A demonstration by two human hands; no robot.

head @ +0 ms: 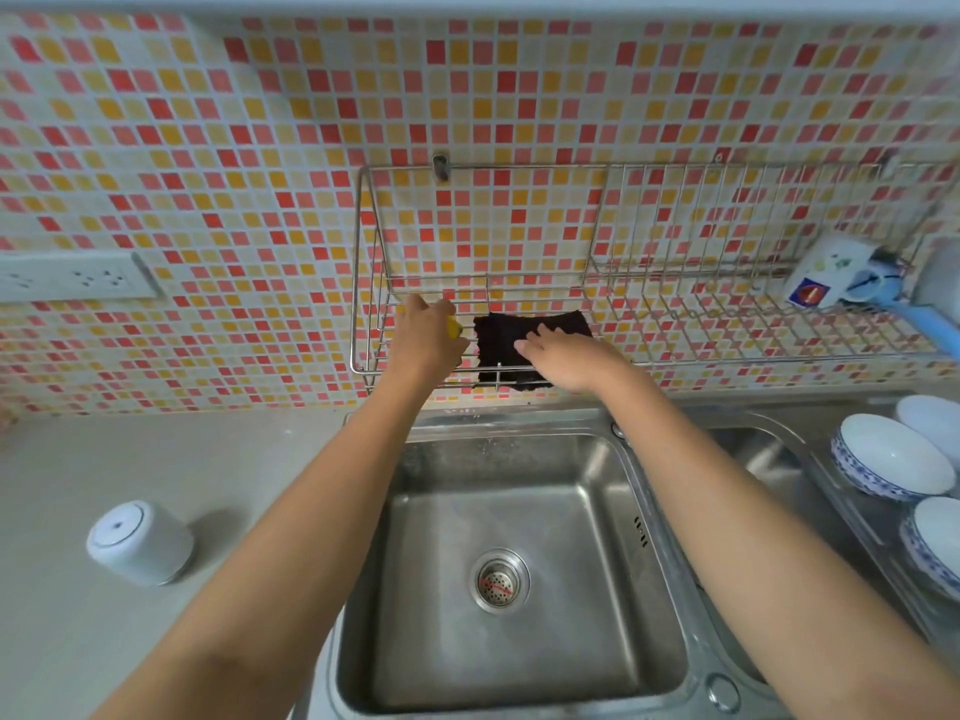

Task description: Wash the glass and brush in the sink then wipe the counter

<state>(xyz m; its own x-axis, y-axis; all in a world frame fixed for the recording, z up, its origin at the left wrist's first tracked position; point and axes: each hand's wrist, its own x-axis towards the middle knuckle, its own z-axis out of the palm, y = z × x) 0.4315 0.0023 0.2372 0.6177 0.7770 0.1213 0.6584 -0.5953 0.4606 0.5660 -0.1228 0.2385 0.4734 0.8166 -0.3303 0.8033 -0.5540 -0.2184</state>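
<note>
Resting flat on a dark cloth with the right hand, fingers straight and slightly spread, not yet gripping. Lies across the wires of a wall-mounted wire rack directly above the sink, front edge drooping past the rail. Looks soft, limp and light, possibly damp and clingy; probably best taken by bunching the middle or pinching the hanging edge, then lifting straight up to keep the weave from snagging on the wires. Just beside it to the left, curling the left hand round a small yellow object, mostly hidden, too little showing to call it the brush. Farther out: a white cup standing upside down on the pale counter left of the basin, apparently rigid, smooth and slippery if wet, safest grasped round the body. Elsewhere, a printed mug tipped on the rack's far right, patterned white bowls right of the sink, a wall socket on the mosaic tiles.
</note>
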